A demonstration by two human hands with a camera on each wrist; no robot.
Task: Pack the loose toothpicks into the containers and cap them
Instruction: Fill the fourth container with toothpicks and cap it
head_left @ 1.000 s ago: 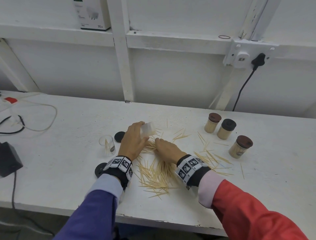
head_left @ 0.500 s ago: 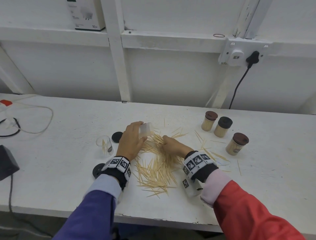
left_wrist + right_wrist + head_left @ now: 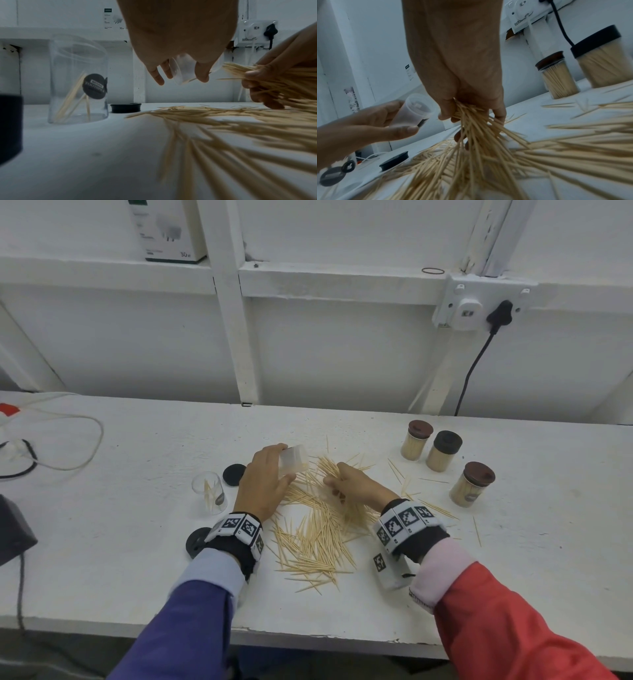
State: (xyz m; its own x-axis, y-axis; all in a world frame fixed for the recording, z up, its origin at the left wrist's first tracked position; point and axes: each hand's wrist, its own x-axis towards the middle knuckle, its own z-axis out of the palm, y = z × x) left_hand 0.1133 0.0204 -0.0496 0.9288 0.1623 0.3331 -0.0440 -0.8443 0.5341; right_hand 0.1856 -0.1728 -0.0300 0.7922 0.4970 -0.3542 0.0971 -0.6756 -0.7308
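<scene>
My left hand (image 3: 265, 474) grips an empty clear container (image 3: 293, 458) tilted on its side, mouth toward the right; the same container (image 3: 415, 108) shows in the right wrist view. Just right of it, my right hand (image 3: 349, 484) clutches a bunch of toothpicks (image 3: 327, 469) lifted off the pile, their tips close to the container mouth. The bunch (image 3: 471, 121) fans out below my fingers. A loose toothpick pile (image 3: 315, 535) lies on the white table (image 3: 137, 559) between my wrists. Another open container (image 3: 209, 491) with a few toothpicks stands at the left.
Three filled, capped containers (image 3: 443, 451) stand at the right. A black cap (image 3: 234, 474) lies beside the open container, another black cap (image 3: 197, 542) by my left wrist. Stray toothpicks (image 3: 433, 508) dot the right side. Cables (image 3: 51, 440) and a black box (image 3: 13, 532) sit far left.
My right hand has gathered toothpicks from the pile, raised them and moved toward the container's mouth. The left hand has kept hold of the tilted container.
</scene>
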